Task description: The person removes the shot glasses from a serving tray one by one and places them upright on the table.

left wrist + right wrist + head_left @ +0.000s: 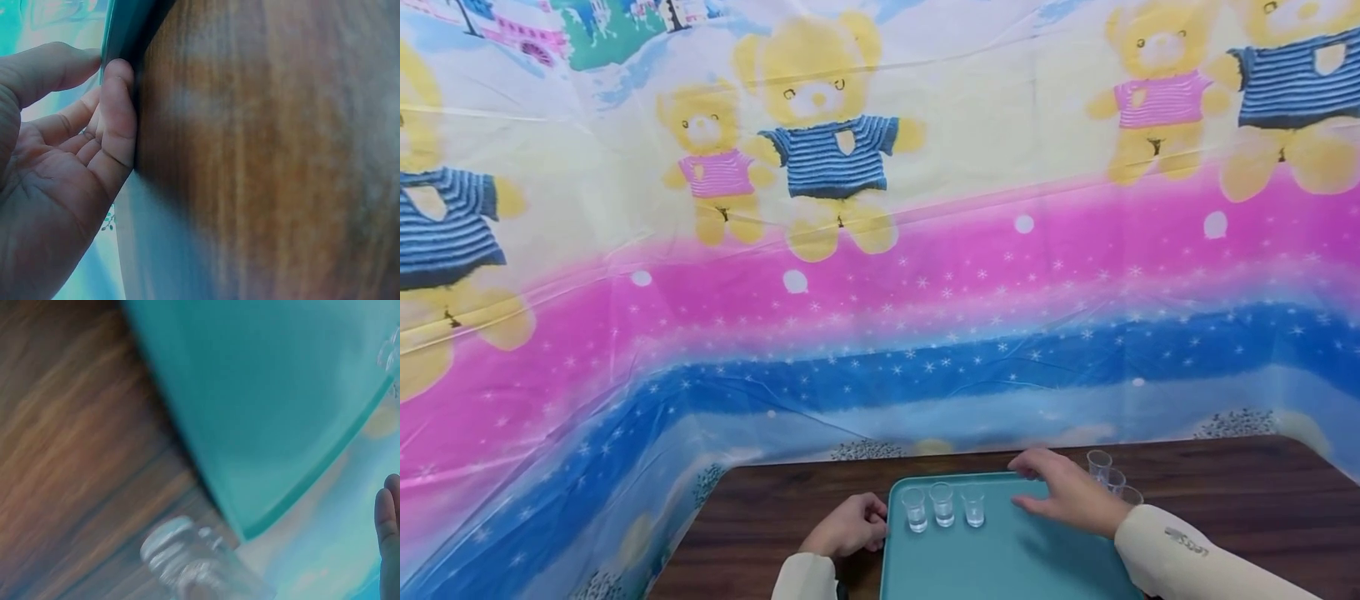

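Teal tray (1000, 558) sits between both hands, left hand (848, 527) pinching its rim, right hand (1063, 492) spread flat above; a jerk could topple three small cups (943, 504).

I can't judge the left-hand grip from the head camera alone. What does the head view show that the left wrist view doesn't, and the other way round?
Only the head view shows the three small cups standing in a row on the tray, more cups on the table to its right, and the right hand over the tray's far right part. Only the left wrist view shows the fingertips pressed against the tray's edge. Both show the left hand, the teal tray and the wooden table.
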Available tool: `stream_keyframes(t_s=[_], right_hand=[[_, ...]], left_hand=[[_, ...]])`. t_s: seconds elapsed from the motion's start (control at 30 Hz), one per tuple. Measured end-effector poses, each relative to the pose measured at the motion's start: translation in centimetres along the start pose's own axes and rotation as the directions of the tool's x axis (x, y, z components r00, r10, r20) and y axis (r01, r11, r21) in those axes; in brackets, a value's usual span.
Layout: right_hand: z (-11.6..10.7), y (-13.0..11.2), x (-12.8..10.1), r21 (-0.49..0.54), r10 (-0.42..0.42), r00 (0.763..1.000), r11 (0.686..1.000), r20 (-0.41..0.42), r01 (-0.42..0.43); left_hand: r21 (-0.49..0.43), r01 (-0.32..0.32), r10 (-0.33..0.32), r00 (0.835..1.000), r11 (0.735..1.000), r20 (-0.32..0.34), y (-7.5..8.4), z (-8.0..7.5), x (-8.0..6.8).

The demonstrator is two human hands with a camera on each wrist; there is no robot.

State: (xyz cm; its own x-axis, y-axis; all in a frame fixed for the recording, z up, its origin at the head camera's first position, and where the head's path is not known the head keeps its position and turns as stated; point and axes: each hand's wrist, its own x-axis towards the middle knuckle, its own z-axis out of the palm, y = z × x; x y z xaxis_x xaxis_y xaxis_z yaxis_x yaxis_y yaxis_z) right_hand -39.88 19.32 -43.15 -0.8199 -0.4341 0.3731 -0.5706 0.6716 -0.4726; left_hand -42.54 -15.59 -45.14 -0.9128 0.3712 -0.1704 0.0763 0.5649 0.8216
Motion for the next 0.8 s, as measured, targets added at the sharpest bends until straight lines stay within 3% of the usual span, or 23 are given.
stream_keyframes(t_s=[0.33,0.6,0.8], right_hand=[[3.0,-1.9,1.5,0.005,-0.017,1.0,1.0,0.016,0.017],[4.5,-3.0,2.6,0.001,0.069,0.997,0.998,-0.022,-0.069],[4.9,-3.3,3.1,0.0,0.079,0.997,0.997,-0.012,-0.079]], left_hand=[[0.003,-0.005,0.005,1.0,1.0,-0.011,-0.1,0.0,0.0],[-0.002,0.027,-0.027,1.0,1.0,-0.011,0.2,0.0,-0.2],[-0.011,0.021,-0.021,1.0,1.0,-0.013,0.2,-0.1,-0.4]])
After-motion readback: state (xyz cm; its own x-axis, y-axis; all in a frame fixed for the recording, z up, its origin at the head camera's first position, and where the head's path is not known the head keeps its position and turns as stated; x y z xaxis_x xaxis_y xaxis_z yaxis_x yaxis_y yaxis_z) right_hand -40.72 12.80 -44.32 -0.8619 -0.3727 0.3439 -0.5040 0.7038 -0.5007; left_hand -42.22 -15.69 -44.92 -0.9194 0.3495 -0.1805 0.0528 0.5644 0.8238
